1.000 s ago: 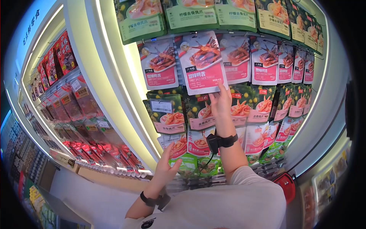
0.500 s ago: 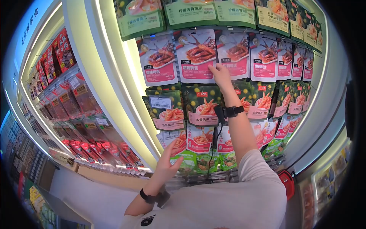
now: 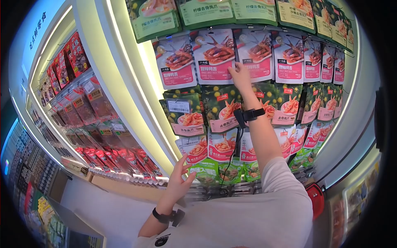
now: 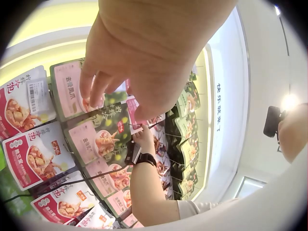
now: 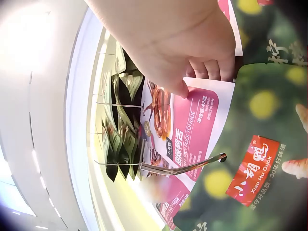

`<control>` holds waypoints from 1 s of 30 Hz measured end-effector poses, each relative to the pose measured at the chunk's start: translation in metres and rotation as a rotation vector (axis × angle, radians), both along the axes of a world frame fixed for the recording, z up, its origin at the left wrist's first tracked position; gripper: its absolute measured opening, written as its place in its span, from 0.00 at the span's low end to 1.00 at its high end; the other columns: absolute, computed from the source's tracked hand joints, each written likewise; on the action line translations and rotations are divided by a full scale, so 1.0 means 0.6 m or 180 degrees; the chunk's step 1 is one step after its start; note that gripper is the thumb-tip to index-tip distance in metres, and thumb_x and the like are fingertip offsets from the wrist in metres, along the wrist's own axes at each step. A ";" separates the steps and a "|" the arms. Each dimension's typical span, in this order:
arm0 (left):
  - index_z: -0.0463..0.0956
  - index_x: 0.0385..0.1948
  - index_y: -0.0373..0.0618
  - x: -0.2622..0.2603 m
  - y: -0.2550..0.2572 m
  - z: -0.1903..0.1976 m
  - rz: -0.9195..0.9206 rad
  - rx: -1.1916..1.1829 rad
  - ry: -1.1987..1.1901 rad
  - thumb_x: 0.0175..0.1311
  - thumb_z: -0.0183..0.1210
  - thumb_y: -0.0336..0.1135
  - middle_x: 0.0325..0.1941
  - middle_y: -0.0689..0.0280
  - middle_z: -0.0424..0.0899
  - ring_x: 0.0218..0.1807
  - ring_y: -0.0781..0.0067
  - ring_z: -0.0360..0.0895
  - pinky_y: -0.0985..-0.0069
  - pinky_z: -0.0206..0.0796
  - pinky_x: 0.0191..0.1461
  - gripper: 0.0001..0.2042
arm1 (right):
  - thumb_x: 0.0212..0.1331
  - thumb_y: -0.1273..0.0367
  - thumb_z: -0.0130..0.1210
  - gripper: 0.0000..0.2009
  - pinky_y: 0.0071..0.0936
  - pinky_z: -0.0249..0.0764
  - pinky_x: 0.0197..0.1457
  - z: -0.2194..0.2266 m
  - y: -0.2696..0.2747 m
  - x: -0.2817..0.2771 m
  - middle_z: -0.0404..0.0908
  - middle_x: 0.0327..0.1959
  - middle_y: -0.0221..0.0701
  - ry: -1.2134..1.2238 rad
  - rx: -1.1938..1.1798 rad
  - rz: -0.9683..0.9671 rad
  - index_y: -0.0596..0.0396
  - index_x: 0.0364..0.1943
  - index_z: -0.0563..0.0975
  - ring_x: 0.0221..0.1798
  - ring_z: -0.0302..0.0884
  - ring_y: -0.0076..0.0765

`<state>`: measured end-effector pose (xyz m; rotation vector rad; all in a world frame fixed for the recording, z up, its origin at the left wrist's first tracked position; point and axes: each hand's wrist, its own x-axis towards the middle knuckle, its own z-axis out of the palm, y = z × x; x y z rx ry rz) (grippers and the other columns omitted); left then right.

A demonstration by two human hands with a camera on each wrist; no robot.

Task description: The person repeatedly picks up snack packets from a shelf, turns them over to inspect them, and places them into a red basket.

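In the head view, a white-and-pink pouch point(image 3: 213, 56) hangs second from the left in the row of matching pouches. My right hand point(image 3: 242, 77) is at its lower right edge. The right wrist view shows my right hand point(image 5: 178, 43) with its thumb on the pink front of the pouch point(image 5: 199, 108) and the other fingers bent at its edge, partly hidden. My left hand point(image 3: 177, 186) is raised lower down, in front of the lower pouches, holding nothing. In the left wrist view, my left hand point(image 4: 139, 53) has its fingers loosely bent before the hanging pouches.
Green pouches point(image 3: 211, 12) hang above, with dark green and pink ones point(image 3: 225, 109) below. A metal display hook point(image 5: 183, 169) sticks out near my right hand. Left of a lit divider stand shelves of red packets point(image 3: 74, 51). A red object point(image 3: 315, 200) is low at the right.
The pouch that my right hand held tilted out in front of the row now lies back in line with its neighbours. My right hand has shifted up slightly; my left hand has barely moved.
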<state>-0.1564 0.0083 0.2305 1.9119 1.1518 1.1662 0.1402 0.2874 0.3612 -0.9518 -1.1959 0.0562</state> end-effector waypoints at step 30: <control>0.62 0.58 0.45 0.169 -0.241 -0.132 -0.1940 -0.2101 0.1072 0.62 0.55 0.38 0.52 0.59 0.74 0.51 0.68 0.73 0.72 0.65 0.52 0.23 | 0.55 0.59 0.48 0.16 0.39 0.74 0.45 -0.964 -0.958 0.538 0.81 0.36 0.41 -0.3089 -0.5433 0.0451 0.51 0.40 0.79 0.40 0.79 0.48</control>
